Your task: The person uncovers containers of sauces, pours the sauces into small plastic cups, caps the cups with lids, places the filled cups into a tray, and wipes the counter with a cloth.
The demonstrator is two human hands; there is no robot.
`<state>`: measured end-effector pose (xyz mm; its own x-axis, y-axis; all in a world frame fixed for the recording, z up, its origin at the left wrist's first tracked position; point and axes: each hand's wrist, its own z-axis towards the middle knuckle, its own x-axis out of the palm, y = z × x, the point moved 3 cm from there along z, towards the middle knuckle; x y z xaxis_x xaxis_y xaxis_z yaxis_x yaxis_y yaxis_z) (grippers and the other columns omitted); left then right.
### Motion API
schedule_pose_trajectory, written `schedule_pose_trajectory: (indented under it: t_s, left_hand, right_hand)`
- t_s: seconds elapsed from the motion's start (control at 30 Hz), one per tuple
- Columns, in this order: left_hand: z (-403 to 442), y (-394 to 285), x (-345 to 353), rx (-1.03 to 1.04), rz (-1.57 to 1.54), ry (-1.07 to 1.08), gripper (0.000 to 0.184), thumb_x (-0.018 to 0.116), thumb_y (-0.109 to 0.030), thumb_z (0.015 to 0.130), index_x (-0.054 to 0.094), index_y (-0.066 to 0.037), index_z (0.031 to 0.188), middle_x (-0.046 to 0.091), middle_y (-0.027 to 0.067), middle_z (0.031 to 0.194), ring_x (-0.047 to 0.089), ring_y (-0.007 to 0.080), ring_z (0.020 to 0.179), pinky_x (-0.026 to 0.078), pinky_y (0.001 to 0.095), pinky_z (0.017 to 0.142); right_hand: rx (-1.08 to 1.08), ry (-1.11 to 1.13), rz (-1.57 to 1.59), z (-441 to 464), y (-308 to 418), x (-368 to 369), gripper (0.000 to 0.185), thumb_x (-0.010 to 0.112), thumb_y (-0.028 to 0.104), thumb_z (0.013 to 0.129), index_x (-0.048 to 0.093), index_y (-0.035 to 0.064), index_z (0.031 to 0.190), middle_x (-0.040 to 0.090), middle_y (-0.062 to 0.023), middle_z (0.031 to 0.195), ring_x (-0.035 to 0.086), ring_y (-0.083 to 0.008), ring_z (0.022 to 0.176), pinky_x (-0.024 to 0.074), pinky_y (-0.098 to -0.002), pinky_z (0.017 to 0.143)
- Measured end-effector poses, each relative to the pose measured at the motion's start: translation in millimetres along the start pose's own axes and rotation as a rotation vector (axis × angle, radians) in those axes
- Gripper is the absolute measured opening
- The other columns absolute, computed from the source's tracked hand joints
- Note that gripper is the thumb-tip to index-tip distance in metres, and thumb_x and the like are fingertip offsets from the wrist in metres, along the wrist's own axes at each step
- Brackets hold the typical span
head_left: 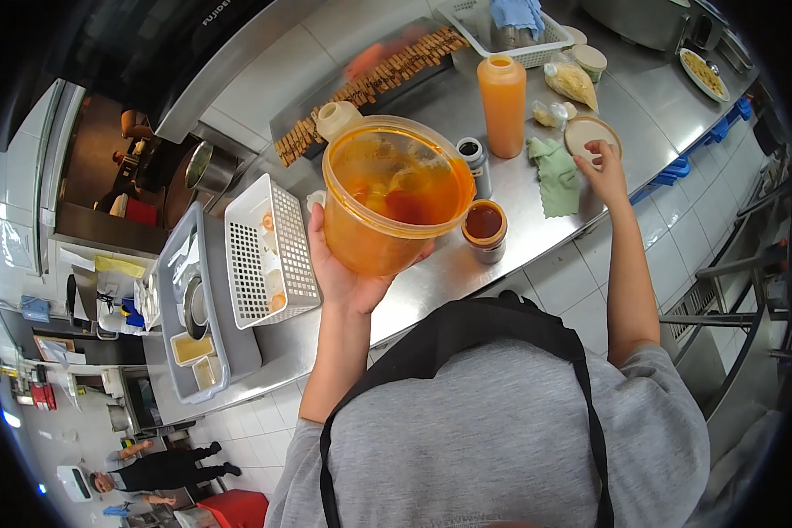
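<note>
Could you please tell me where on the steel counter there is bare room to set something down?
One bare patch of counter lies between the white basket on the left and the open sauce jar; another between the round lid and the oval plate. It is crowded around the orange bottle and green cloth.

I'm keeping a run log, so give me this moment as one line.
left hand: holding round, orange-smeared translucent plastic tub; right hand: at rim of round beige lid; nearby: crumpled green cloth, tall orange bottle
</note>
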<state>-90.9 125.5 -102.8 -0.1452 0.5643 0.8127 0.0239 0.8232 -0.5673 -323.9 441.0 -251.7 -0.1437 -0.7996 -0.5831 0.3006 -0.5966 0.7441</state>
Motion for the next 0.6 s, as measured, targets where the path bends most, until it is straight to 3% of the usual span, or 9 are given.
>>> schedule_pose_trajectory:
  t_s: [0.2, 0.3, 0.37, 0.4, 0.5, 0.57, 0.6]
  left_hand:
    - [-1.2, 2.5, -8.8, -0.032, -0.041, 0.061, 0.069, 0.034, -0.061, 0.085, 0.031, -0.014, 0.135, 0.036, 0.0156, 0.135, 0.041, 0.0386, 0.12, 0.042, 0.0624, 0.086]
    - [0.8, 2.7, -18.4, 0.014, -0.016, 0.116, 0.065, 0.036, -0.059, 0.085, 0.038, -0.013, 0.131, 0.041, 0.0124, 0.132, 0.044, 0.0321, 0.119, 0.043, 0.0546, 0.091]
    - [1.4, 3.3, -18.0, 0.069, -0.085, 0.035, 0.061, 0.038, -0.056, 0.086, 0.043, -0.011, 0.127, 0.047, 0.0101, 0.128, 0.046, 0.0261, 0.117, 0.042, 0.0459, 0.094]
    - [1.4, 4.2, -18.4, 0.069, -0.087, 0.036, 0.061, 0.038, -0.056, 0.086, 0.043, -0.011, 0.127, 0.047, 0.0101, 0.128, 0.046, 0.0261, 0.117, 0.042, 0.0459, 0.094]
    - [1.0, 4.8, -18.8, 0.134, -0.074, 0.027, 0.062, 0.039, -0.056, 0.087, 0.043, -0.009, 0.127, 0.047, 0.0108, 0.127, 0.048, 0.026, 0.115, 0.042, 0.0455, 0.094]
    - [0.6, 3.1, -19.2, 0.176, -0.006, -0.04, 0.059, 0.038, -0.053, 0.088, 0.044, -0.009, 0.126, 0.049, 0.0111, 0.125, 0.048, 0.0255, 0.115, 0.042, 0.0432, 0.095]
    - [0.1, 3.2, -20.7, 0.173, -0.007, -0.041, 0.059, 0.038, -0.053, 0.088, 0.044, -0.009, 0.126, 0.049, 0.0111, 0.125, 0.048, 0.0255, 0.115, 0.042, 0.0432, 0.095]
  right_hand:
    - [0.071, -0.049, 0.025, -0.7, -39.7, -0.8, 0.04, 0.072, 0.025, 0.074, 0.056, 0.0043, 0.104, 0.051, -0.0109, 0.101, 0.053, -0.0189, 0.072, 0.0474, -0.0298, 0.068]
    - [0.103, -0.133, -0.006, 6.5, -62.6, -3.0, 0.043, 0.071, 0.025, 0.075, 0.053, 0.0043, 0.108, 0.049, -0.0121, 0.102, 0.053, -0.0184, 0.072, 0.0474, -0.0293, 0.069]
    - [0.083, -0.212, -0.05, 11.7, -69.8, -7.4, 0.042, 0.071, 0.025, 0.075, 0.053, 0.0041, 0.107, 0.049, -0.0123, 0.102, 0.053, -0.018, 0.073, 0.0469, -0.0297, 0.072]
    - [0.082, -0.213, -0.052, 14.7, -73.7, -7.7, 0.042, 0.071, 0.025, 0.075, 0.053, 0.0041, 0.107, 0.049, -0.0123, 0.102, 0.053, -0.018, 0.073, 0.0469, -0.0297, 0.072]
    - [0.253, -0.248, -0.109, 18.2, -82.4, -12.9, 0.041, 0.071, 0.023, 0.075, 0.052, 0.0031, 0.106, 0.051, -0.0116, 0.095, 0.056, -0.0167, 0.069, 0.05, -0.0296, 0.065]
    - [0.454, -0.169, 0.079, 17.4, -90.0, -14.0, 0.038, 0.07, 0.019, 0.075, 0.052, 0.0025, 0.105, 0.054, -0.0095, 0.084, 0.058, -0.0153, 0.062, 0.052, -0.0283, 0.053]
    - [0.457, -0.17, 0.077, 17.7, -93.7, -13.5, 0.038, 0.07, 0.019, 0.075, 0.052, 0.0025, 0.105, 0.054, -0.0095, 0.084, 0.058, -0.0153, 0.062, 0.052, -0.0283, 0.053]
